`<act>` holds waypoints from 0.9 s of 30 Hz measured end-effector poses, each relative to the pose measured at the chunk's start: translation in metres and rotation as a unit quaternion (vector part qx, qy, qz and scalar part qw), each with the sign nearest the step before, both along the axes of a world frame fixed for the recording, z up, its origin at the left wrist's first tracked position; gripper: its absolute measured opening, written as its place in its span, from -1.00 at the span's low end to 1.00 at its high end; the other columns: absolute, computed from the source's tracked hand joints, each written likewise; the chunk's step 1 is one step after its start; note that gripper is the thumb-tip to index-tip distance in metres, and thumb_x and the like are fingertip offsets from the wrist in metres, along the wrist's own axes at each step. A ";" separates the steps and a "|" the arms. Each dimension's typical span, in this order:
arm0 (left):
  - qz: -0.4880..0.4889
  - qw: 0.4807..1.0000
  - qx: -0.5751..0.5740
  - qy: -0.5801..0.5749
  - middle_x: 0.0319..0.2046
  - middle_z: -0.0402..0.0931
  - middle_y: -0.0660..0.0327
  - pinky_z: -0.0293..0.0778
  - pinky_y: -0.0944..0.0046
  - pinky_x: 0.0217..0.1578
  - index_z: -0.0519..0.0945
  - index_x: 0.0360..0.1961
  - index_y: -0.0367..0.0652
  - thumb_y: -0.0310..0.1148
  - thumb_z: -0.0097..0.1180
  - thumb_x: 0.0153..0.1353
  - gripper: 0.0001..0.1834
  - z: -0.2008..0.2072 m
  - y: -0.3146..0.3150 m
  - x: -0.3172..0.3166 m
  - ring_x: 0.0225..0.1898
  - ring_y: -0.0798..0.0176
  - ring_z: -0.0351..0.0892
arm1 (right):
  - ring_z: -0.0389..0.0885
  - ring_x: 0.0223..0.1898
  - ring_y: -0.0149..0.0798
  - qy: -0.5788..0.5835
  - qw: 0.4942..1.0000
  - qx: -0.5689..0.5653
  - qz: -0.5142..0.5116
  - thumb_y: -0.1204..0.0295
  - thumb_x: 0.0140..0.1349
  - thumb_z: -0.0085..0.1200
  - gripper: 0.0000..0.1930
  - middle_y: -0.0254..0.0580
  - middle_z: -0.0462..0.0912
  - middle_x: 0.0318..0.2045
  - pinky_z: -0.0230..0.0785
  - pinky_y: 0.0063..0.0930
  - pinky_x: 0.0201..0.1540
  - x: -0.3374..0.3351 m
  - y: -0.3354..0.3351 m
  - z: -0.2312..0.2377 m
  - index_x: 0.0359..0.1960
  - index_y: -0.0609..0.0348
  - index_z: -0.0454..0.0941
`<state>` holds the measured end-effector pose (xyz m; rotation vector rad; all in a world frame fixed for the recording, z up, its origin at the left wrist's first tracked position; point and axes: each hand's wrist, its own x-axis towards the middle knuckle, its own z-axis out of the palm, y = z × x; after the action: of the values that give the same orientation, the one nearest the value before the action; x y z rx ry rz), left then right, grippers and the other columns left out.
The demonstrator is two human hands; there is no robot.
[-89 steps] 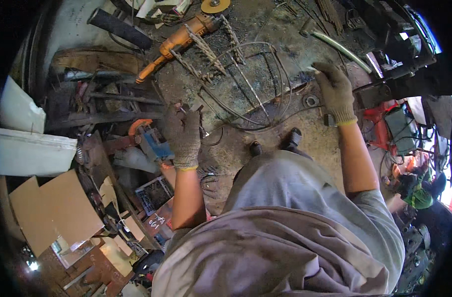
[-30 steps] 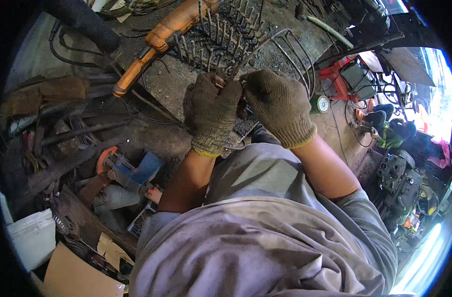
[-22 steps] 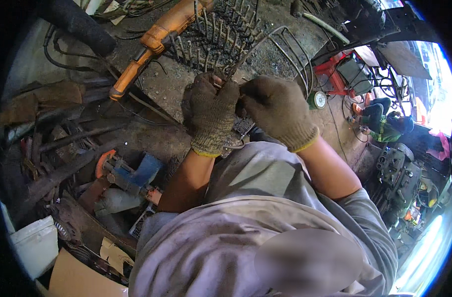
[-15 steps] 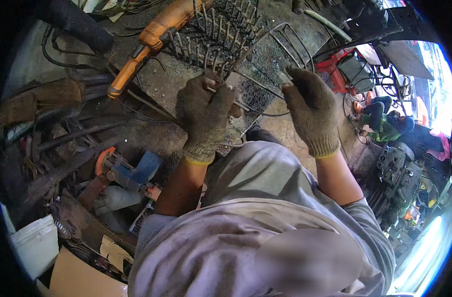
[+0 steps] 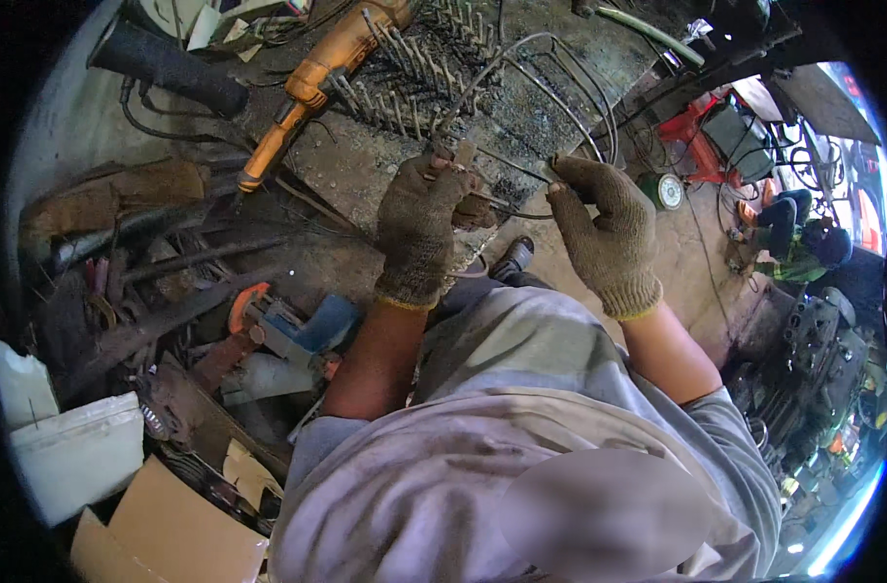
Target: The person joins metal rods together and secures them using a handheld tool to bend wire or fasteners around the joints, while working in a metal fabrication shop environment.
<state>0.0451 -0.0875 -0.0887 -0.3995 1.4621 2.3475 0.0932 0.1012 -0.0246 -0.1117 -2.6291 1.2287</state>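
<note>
The left hand (image 5: 427, 216), in a brown knitted glove, is closed around a small metal piece (image 5: 465, 153), whose end sticks up past the thumb; most of it is hidden by the fingers. This piece is over the near edge of the surface (image 5: 351, 175). The right hand (image 5: 604, 228), gloved likewise, is half open beside it, fingers curved and thumb apart from them; whether their tips touch the cable behind cannot be told.

That dark cable (image 5: 480, 76) runs from beside the left hand and loops above the right hand toward the surface's right edge. Farther in, short metal rods (image 5: 399, 114) stand in rows amid dark grit. An orange power tool (image 5: 312, 83) lies left of them, its handle pointing to the surface's left edge. Near the far right corner is a pale curved hose (image 5: 652, 36).

Past the right edge, a green can (image 5: 668, 191) is on the floor (image 5: 682, 253); farther off, a person (image 5: 803, 243) crouches.
</note>
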 end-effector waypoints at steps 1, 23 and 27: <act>-0.008 1.000 0.001 0.000 -0.27 0.63 0.07 0.70 0.20 -0.42 0.48 -0.08 -0.22 -0.46 0.16 0.32 -0.81 -0.003 -0.001 -0.001 -0.43 0.19 0.69 | 0.77 -0.30 -0.15 0.024 1.000 0.002 -0.009 0.43 0.26 0.26 -0.80 -0.03 0.76 -0.28 0.56 -0.36 -0.26 0.001 -0.002 0.000 -0.10 0.13 0.73; -0.137 0.990 -0.039 0.015 -0.41 0.71 0.18 0.58 0.32 -0.42 0.61 -0.20 -0.22 -0.27 0.23 0.36 -0.79 0.010 -0.014 -0.021 -0.47 0.37 0.68 | 0.71 -0.26 0.08 0.016 0.979 0.127 -0.159 0.41 0.20 0.24 -0.79 -0.01 0.73 -0.31 0.55 -0.14 -0.15 -0.011 -0.073 -0.005 -0.13 0.12 0.71; -0.140 0.988 -0.053 0.029 -0.40 0.71 0.16 0.57 0.34 -0.44 0.61 -0.20 -0.23 -0.29 0.23 0.36 -0.79 0.009 -0.015 -0.023 -0.48 0.36 0.69 | 0.70 -0.24 0.08 0.009 0.977 0.151 -0.152 0.40 0.19 0.24 -0.78 -0.01 0.73 -0.29 0.55 -0.10 -0.14 -0.015 -0.076 -0.005 -0.13 0.11 0.70</act>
<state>0.0226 -0.1030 -0.0802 -0.1406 1.5630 2.0811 0.0785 0.0251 -0.0293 -0.4285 -2.6220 0.7216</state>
